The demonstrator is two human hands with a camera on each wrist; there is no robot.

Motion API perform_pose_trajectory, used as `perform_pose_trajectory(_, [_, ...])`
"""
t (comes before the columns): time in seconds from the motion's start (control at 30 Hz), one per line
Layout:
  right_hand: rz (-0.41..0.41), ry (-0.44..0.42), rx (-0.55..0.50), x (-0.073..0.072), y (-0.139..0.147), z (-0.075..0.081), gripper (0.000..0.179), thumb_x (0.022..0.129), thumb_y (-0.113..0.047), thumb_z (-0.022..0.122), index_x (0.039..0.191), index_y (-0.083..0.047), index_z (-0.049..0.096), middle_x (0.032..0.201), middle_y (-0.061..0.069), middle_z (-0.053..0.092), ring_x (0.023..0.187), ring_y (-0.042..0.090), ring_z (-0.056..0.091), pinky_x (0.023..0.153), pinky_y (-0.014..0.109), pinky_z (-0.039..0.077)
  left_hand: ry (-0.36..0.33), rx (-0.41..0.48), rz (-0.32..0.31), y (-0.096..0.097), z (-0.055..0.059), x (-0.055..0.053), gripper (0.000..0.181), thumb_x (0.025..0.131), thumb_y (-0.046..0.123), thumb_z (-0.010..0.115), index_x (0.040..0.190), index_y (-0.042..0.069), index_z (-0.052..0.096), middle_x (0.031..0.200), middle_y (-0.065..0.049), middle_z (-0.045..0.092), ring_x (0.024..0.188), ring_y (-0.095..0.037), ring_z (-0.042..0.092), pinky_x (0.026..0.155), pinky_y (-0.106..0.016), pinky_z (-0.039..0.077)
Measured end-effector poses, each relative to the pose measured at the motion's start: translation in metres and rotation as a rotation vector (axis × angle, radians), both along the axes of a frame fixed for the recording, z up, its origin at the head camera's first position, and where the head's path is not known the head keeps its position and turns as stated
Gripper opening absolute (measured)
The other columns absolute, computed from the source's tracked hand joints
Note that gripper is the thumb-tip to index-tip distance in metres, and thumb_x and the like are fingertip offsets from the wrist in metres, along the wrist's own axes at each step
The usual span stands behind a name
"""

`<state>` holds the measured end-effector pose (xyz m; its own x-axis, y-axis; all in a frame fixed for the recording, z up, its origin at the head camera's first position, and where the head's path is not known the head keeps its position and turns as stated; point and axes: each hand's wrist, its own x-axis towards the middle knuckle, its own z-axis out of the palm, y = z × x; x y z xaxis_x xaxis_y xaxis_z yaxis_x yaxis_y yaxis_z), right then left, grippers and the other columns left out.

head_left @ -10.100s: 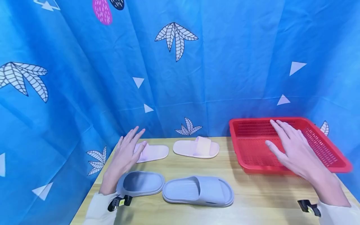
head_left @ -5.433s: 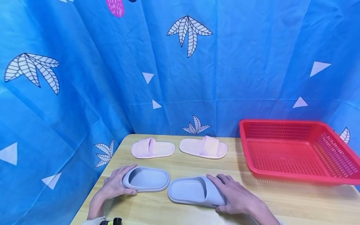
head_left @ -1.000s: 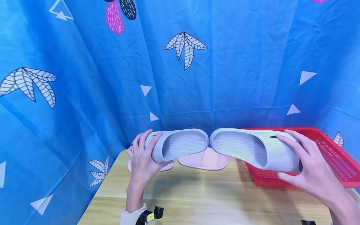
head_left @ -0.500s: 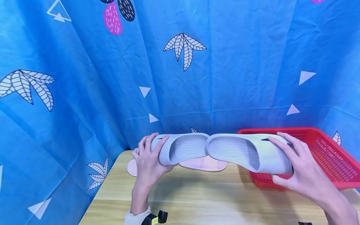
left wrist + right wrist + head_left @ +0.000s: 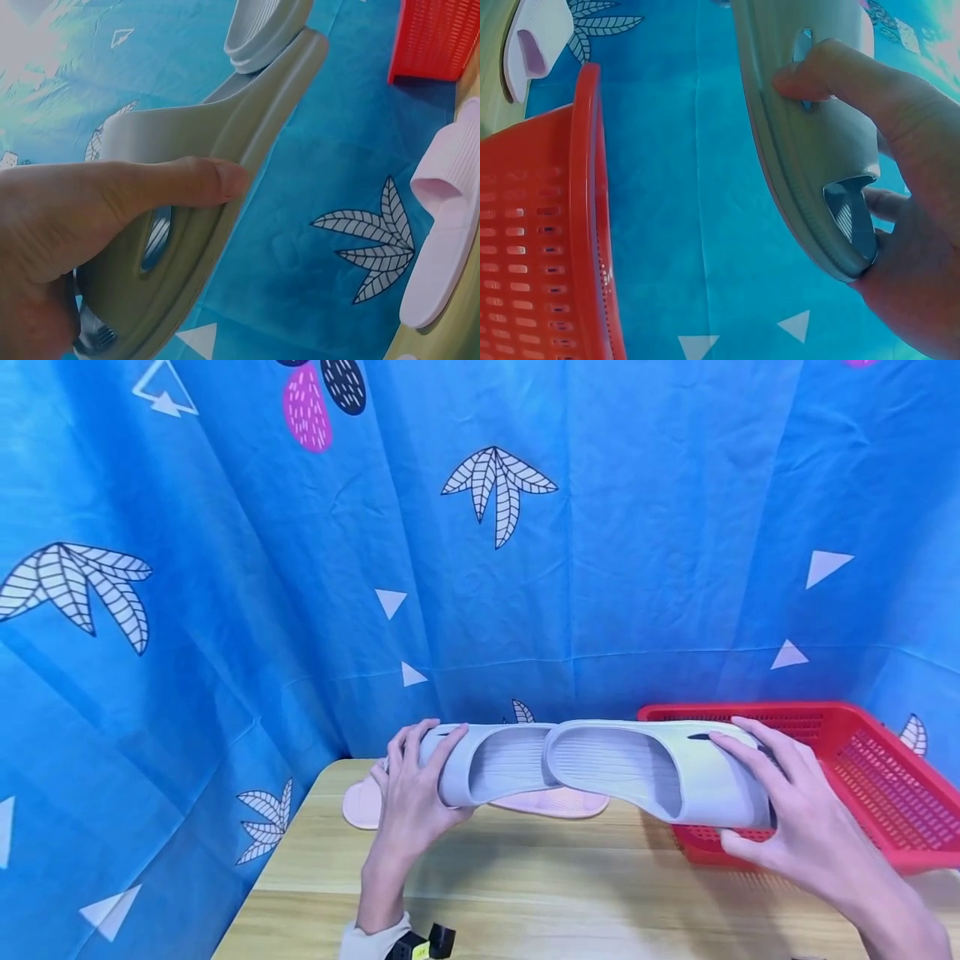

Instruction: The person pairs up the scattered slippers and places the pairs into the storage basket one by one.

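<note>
The left hand (image 5: 416,793) of the person holds a light grey slide slipper of smooth, rubber-like material (image 5: 512,760) by its toe part. The grip is narrow: the fingers are bent over the wide strap, and in the left wrist view the thumb presses along the side of the slipper, next to a small slot. The right hand (image 5: 802,818) holds the second light grey slide slipper (image 5: 637,764) in the same manner, with the fingers over the strap and the thumb on the opposite side, at the slot.

Both grey slippers are in the air above the light wooden table (image 5: 525,881), with their heels toward each other and their open insides turned to the head camera. The two heels overlap; the heel of the second slipper lies in front, and they appear to touch.

Behind them on the table are two pale pink slippers with a broad strap, one (image 5: 362,804) partly covered by the left hand, the other (image 5: 558,802) partly covered by the grey pair. A red plastic basket with many small holes (image 5: 896,781) stands on the right side, partly behind the right hand. A blue curtain with white leaves and triangles (image 5: 637,552) hangs around the table.
</note>
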<state>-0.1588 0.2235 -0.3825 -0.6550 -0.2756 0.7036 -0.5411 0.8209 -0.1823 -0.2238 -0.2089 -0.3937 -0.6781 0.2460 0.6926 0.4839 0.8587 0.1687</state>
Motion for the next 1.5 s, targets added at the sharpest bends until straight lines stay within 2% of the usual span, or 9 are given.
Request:
perform_pose_trajectory(0.57, [0.036,0.001,0.04,0.003,-0.009,0.0,0.118,0.044,-0.018,0.101,0.151,-0.015,0.052,0.153,0.016,0.043,0.129,0.033,0.042,0.096,0.008,0.028,0.05,-0.023,0.003,0.016,-0.003,0.001,0.102,0.056,0.053,0.099,0.146,0.036,0.055,0.151,-0.01,0.045,0.137,-0.039,0.035,0.094,-0.073,0.026])
perform_pose_trajectory(0.67, [0.049,-0.006,0.034,0.002,-0.01,-0.001,0.114,0.05,-0.032,0.101,0.152,-0.016,0.051,0.154,0.014,0.043,0.129,0.032,0.041,0.098,0.006,0.025,0.046,-0.013,-0.007,0.017,-0.002,0.002,0.102,0.056,0.052,0.099,0.146,0.037,0.055,0.151,-0.009,0.045,0.137,-0.038,0.035,0.094,-0.073,0.026])
perform_pose_trajectory(0.77, [0.069,-0.003,0.025,0.001,-0.012,-0.001,0.099,0.071,-0.065,0.084,0.151,-0.016,0.052,0.155,0.013,0.043,0.13,0.031,0.041,0.099,0.006,0.024,0.042,-0.008,-0.018,0.018,-0.002,0.002,0.101,0.056,0.052,0.099,0.146,0.037,0.055,0.151,-0.009,0.045,0.136,-0.037,0.035,0.094,-0.073,0.026])
perform_pose_trajectory(0.83, [0.083,-0.004,0.021,0.001,-0.013,-0.001,0.096,0.077,-0.071,0.076,0.152,-0.016,0.052,0.155,0.012,0.042,0.13,0.031,0.041,0.1,0.005,0.023,0.04,-0.009,-0.022,0.019,-0.002,0.002,0.101,0.057,0.053,0.099,0.146,0.038,0.055,0.151,-0.009,0.045,0.137,-0.037,0.035,0.094,-0.073,0.026])
perform_pose_trajectory(1.0, [0.099,0.003,0.019,0.0,-0.017,-0.001,0.095,0.072,-0.055,0.085,0.152,-0.016,0.051,0.156,0.012,0.042,0.131,0.031,0.041,0.101,0.005,0.024,0.035,-0.017,-0.022,0.023,-0.003,0.003,0.1,0.058,0.055,0.097,0.146,0.038,0.055,0.152,-0.008,0.045,0.138,-0.037,0.035,0.095,-0.075,0.027])
perform_pose_trajectory(1.1, [0.114,0.011,0.004,0.0,-0.02,-0.002,0.089,0.084,-0.072,0.066,0.151,-0.014,0.052,0.155,0.013,0.042,0.131,0.033,0.04,0.103,0.004,0.021,0.036,-0.025,-0.024,0.025,-0.003,0.003,0.098,0.059,0.056,0.096,0.147,0.037,0.055,0.152,-0.008,0.044,0.138,-0.037,0.034,0.095,-0.074,0.028])
perform_pose_trajectory(1.33, [0.087,-0.008,0.018,0.001,-0.023,-0.003,0.095,0.079,-0.075,0.07,0.152,-0.017,0.051,0.155,0.012,0.042,0.132,0.032,0.041,0.102,0.004,0.021,0.032,-0.013,-0.032,0.026,-0.003,0.004,0.099,0.059,0.057,0.097,0.147,0.037,0.054,0.152,-0.008,0.044,0.139,-0.037,0.034,0.096,-0.074,0.027])
perform_pose_trajectory(1.4, [0.093,-0.002,0.015,0.001,-0.024,-0.003,0.094,0.085,-0.083,0.046,0.152,-0.016,0.051,0.155,0.012,0.042,0.132,0.032,0.041,0.102,0.005,0.021,0.032,-0.007,-0.044,0.026,-0.004,0.004,0.1,0.059,0.057,0.096,0.147,0.037,0.054,0.152,-0.008,0.044,0.139,-0.037,0.033,0.096,-0.073,0.027])
perform_pose_trajectory(1.5, [0.102,0.002,0.01,0.001,-0.027,-0.003,0.095,0.086,-0.083,0.043,0.152,-0.016,0.051,0.155,0.012,0.042,0.131,0.031,0.042,0.102,0.005,0.022,0.032,-0.004,-0.057,0.028,-0.004,0.004,0.099,0.059,0.058,0.096,0.147,0.037,0.054,0.152,-0.008,0.044,0.139,-0.036,0.033,0.096,-0.073,0.027])
